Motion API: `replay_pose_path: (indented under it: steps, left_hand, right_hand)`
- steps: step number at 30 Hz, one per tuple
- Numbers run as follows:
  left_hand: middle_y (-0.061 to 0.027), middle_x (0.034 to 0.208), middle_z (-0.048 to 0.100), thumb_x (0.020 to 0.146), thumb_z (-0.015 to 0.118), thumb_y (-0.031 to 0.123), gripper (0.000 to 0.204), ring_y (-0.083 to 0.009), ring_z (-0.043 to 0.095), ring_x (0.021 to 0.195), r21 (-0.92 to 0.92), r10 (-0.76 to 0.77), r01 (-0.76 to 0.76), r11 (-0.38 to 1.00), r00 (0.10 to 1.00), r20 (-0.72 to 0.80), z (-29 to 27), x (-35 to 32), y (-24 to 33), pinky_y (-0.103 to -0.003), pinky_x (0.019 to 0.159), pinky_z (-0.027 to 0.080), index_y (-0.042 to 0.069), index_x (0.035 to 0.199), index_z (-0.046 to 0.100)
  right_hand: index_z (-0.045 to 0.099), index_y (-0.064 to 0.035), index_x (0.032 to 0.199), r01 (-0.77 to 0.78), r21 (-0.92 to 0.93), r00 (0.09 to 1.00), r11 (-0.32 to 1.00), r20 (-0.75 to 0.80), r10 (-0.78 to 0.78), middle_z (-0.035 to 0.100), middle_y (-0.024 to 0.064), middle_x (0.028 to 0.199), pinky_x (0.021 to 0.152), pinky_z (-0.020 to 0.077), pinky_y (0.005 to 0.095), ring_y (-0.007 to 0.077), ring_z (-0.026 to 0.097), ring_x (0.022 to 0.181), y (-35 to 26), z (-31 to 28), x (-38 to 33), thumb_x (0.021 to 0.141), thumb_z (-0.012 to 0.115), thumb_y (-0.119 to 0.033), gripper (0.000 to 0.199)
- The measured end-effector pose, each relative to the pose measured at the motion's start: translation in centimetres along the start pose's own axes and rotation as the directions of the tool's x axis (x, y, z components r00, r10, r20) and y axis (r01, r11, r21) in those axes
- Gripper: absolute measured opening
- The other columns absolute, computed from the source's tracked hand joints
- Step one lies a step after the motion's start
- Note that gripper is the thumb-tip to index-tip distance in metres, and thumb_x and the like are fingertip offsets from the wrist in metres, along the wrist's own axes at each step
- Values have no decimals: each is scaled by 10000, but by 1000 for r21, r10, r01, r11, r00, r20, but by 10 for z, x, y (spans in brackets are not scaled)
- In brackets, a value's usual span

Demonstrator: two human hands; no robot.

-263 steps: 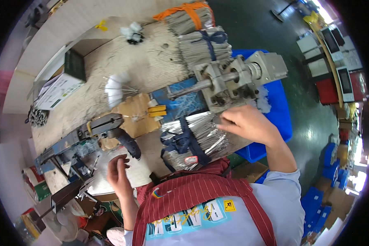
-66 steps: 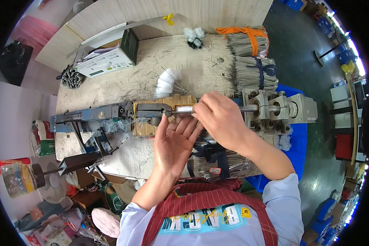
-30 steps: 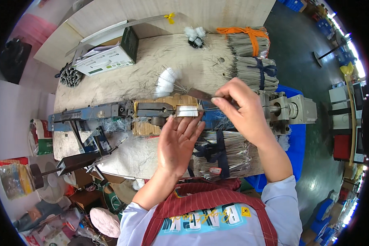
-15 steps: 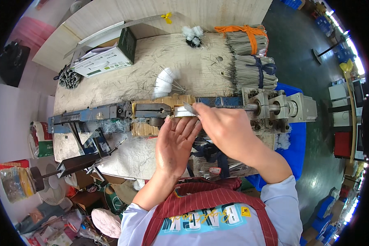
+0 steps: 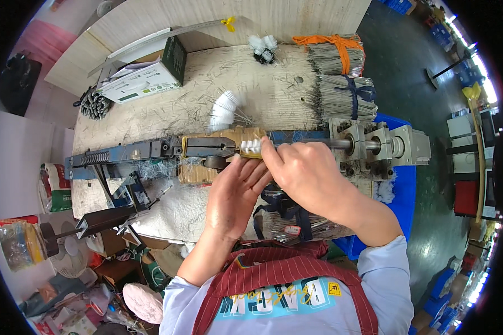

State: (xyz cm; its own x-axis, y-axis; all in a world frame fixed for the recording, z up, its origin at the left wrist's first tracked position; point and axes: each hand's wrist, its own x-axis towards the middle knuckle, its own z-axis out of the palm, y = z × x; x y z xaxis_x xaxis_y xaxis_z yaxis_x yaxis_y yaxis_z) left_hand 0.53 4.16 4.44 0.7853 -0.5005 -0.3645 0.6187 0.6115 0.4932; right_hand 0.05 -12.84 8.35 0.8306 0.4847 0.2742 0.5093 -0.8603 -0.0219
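Observation:
A short white bristle brush (image 5: 251,146) with ridged, twisted tufts lies in line with the dark metal jaws (image 5: 209,147) of a long bench machine. My left hand (image 5: 233,192) is palm up just below the brush, its fingers stretched out and its fingertips close under the bristles. At the brush's right end is my right hand (image 5: 299,164), with thumb and fingers closed together. Whatever those fingers hold is hidden behind them. A steel shaft (image 5: 339,143) runs from behind this hand to the bearing blocks (image 5: 355,144) on the right.
Finished white brushes (image 5: 224,110) lie behind the machine, and more (image 5: 262,49) farther back. Tied wire bundles (image 5: 336,58) are stacked at the back right. An open carton (image 5: 145,78) stands at the back left. A blue bin (image 5: 405,195) is below the table's right end.
The smooth white strip between jaws and right hand now shows as twisted, ridged tufts. The flat metal piece at my right fingertips no longer shows. My left hand has shifted slightly left.

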Motion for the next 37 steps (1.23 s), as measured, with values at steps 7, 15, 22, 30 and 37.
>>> replay_pose_path:
  steps: [7,15,22,30,37]
  left_hand:
    - [-146,1381,432,975,482,78,445,-277,447,1306,113,78,-73,991,996,-44,7,12,-33,-410,1108,361,-39,1378,332]
    - [-220,1371,483,1005,481,152,437,-280,522,1240,305,-70,69,950,998,-9,-31,-33,-43,-389,1025,451,-77,1365,386]
    - [-162,684,667,1002,367,537,663,-207,664,554,654,581,92,751,379,-720,-207,-163,27,-295,473,521,-74,901,603]
    - [-110,793,650,972,587,235,260,-154,661,607,888,877,-16,460,-146,-457,-273,-211,67,-236,477,505,-18,961,532]
    - [-127,771,684,919,666,165,225,-148,648,575,878,865,181,442,174,-471,-211,-198,40,-253,513,543,1,998,532]
  right_hand:
    - [507,56,1155,-193,312,976,930,-38,215,631,135,853,591,533,353,263,675,732,9,-4,-20,755,595,-22,417]
    - [497,12,1169,-344,732,936,589,217,277,603,139,901,692,508,348,237,637,756,-9,20,-48,935,575,-93,268]
    - [575,11,964,-523,711,851,469,457,258,629,188,868,689,478,392,360,620,788,-18,41,-56,888,662,-203,243]
    - [511,45,1066,-459,726,884,512,434,177,643,228,876,720,508,418,391,650,834,-41,69,-30,880,676,-295,420]
    - [456,20,1216,-673,605,735,425,608,300,673,97,840,753,528,321,220,695,803,-65,85,-39,864,698,-219,489]
